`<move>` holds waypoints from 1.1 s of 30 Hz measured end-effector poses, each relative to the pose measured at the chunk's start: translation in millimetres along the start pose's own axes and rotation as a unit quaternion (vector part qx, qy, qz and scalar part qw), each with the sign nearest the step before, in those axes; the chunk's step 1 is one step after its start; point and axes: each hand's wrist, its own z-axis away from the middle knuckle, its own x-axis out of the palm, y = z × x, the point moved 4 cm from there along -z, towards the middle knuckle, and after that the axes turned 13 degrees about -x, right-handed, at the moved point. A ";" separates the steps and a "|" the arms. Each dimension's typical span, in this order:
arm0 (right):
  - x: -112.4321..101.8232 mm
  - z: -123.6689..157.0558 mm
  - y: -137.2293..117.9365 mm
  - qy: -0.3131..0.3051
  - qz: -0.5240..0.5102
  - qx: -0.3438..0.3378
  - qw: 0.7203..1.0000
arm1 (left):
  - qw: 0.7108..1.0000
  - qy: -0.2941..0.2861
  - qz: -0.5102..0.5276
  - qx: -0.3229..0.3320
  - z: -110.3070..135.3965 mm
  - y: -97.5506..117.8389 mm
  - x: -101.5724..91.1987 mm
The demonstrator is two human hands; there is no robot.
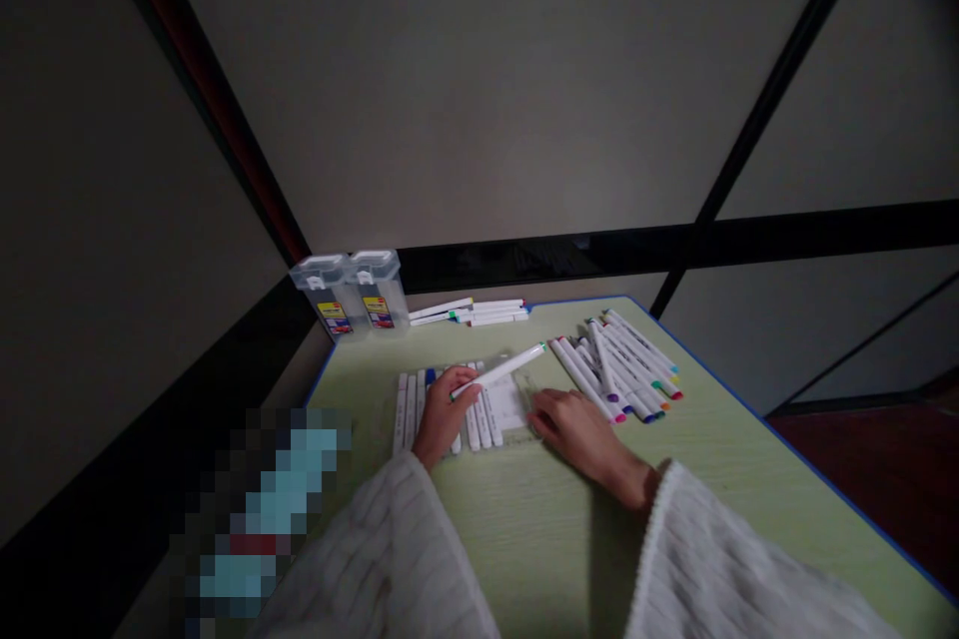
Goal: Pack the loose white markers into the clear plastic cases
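**Marker tray: status at this moment**

I read one flat clear plastic tray on the pale green table with blue edging. The tray holds a row of white markers lying side by side, and its right part is bare.

My left hand rests over the tray's row, fingers clamped on a white marker with a green cap, which slants up across the tray.

My right hand lies palm down at the tray's right edge, fingers stretched out, gripping nothing.

Right of the tray lies a loose heap of white markers with coloured caps.

Beyond the tray lies a smaller marker bundle.

Beyond-left stand two clear lidded boxes. I cannot tell their contents.
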 end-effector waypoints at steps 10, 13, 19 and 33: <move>-14.5 9.6 17.1 0.262 -0.015 0.049 0.964 | 0.996 -0.049 0.046 -0.051 4.1 6.7 7.0; -13.4 8.4 16.9 0.262 -0.027 0.020 0.965 | 0.996 -0.052 0.046 -0.054 5.2 8.2 6.8; -12.2 8.8 17.4 0.271 -0.101 -0.028 0.957 | 0.996 -0.038 0.052 -0.060 5.7 8.4 5.2; -8.1 5.0 7.4 0.186 -0.125 -0.033 0.974 | 0.985 0.115 0.109 -0.062 2.6 3.4 -11.8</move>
